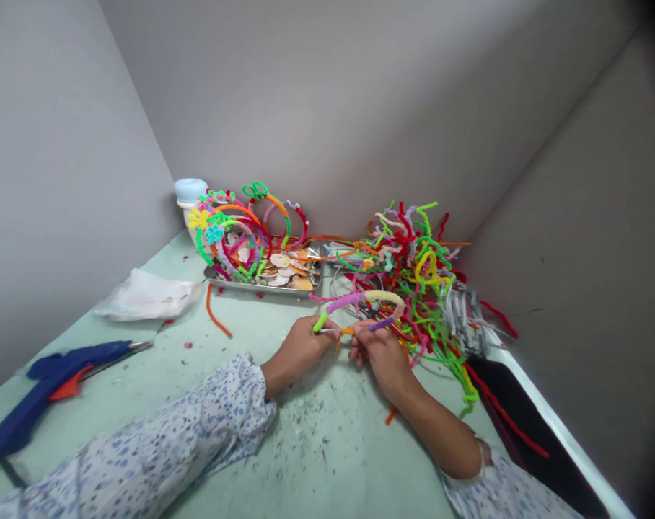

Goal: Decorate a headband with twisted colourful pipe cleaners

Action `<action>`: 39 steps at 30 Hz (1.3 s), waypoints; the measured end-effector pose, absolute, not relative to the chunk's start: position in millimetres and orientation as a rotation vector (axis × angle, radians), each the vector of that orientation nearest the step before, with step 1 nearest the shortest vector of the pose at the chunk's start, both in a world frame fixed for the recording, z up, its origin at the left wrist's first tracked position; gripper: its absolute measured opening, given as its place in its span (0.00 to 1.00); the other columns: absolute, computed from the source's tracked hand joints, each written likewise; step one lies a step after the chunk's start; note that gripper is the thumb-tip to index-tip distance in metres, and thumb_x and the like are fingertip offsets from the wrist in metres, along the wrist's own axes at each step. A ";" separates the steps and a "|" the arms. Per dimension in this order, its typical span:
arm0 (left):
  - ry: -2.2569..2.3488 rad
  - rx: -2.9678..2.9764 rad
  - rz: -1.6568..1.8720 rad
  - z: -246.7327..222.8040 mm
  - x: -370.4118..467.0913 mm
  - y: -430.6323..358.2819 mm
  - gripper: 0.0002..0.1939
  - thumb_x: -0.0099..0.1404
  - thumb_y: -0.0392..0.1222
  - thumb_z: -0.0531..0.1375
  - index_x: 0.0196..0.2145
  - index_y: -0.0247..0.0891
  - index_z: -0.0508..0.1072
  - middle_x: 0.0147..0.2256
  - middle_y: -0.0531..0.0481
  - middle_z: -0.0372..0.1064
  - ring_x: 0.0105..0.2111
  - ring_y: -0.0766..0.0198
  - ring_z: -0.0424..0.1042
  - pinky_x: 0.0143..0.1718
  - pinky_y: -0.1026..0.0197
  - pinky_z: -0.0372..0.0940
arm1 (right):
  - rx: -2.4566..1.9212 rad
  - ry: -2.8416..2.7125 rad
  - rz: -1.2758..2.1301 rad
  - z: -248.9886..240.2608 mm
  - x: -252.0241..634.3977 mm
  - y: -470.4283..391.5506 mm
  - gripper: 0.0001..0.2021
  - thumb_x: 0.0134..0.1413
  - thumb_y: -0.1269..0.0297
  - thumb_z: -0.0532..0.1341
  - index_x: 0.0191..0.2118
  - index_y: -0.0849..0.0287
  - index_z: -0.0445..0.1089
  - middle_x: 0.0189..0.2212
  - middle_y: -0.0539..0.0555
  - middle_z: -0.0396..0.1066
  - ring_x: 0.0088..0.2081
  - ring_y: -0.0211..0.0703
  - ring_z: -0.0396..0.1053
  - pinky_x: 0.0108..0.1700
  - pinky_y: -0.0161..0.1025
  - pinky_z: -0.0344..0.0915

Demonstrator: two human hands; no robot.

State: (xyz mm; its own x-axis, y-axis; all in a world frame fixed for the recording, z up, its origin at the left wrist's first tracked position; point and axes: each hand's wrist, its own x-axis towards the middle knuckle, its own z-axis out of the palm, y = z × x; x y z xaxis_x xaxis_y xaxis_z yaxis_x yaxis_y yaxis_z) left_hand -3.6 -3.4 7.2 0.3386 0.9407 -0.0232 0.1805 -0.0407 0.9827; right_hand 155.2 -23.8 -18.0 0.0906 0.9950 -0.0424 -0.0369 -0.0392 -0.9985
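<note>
Between my two hands is a hoop (382, 296) wrapped in lime, lilac, cream, pink and purple fuzzy pipe cleaner. My left hand (304, 349) pinches its lime end, where a thin pale bit of the hoop shows bare. Close by on the right, my right hand (379, 353) is closed on the hoop near the purple stretch. A short orange pipe cleaner (348, 331) crosses the gap between my fingertips, around the hoop. Fingers hide part of both the hoop's ends.
A metal tray (262, 287) of round discs carries several finished hoops (235, 238). A tangled heap of pipe cleaners (414, 267) lies right, beside silver hoops (462, 317). A blue glue gun (57, 382) and white plastic bag (146, 295) lie left. Grey walls (306, 108) enclose the table.
</note>
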 end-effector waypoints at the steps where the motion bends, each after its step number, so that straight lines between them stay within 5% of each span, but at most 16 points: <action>1: 1.082 1.496 0.859 7.4 -3.7 -3.2 0.06 0.55 0.39 0.55 0.26 0.34 0.70 0.16 0.56 0.59 0.18 0.69 0.56 0.23 0.64 0.51 | -1.259 -1.103 1.187 -18.4 155.3 -23.5 0.11 0.50 0.56 0.59 0.28 0.60 0.68 0.18 0.48 0.68 0.17 0.36 0.63 0.19 0.33 0.59; 19: 1.038 1.469 0.790 13.1 -3.1 -1.7 0.10 0.56 0.43 0.56 0.22 0.34 0.69 0.15 0.56 0.56 0.17 0.71 0.54 0.20 0.65 0.49 | -1.147 -0.990 1.272 -13.7 154.6 -26.8 0.13 0.50 0.55 0.60 0.35 0.61 0.67 0.22 0.48 0.67 0.21 0.34 0.65 0.21 0.31 0.60; 25: 0.983 1.492 0.820 9.6 -4.3 -0.8 0.10 0.54 0.39 0.59 0.33 0.32 0.73 0.22 0.53 0.65 0.20 0.70 0.59 0.23 0.66 0.54 | -1.129 -0.958 1.284 -16.5 156.0 -25.0 0.13 0.48 0.56 0.61 0.34 0.61 0.68 0.22 0.47 0.67 0.20 0.34 0.66 0.19 0.31 0.59; 39: 0.989 1.520 0.934 0.7 0.0 -2.8 0.07 0.53 0.36 0.60 0.31 0.33 0.72 0.29 0.49 0.71 0.29 0.65 0.69 0.33 0.63 0.64 | -1.134 -0.977 1.283 -15.3 155.0 -25.4 0.11 0.50 0.58 0.60 0.34 0.61 0.67 0.21 0.47 0.67 0.20 0.34 0.65 0.19 0.31 0.59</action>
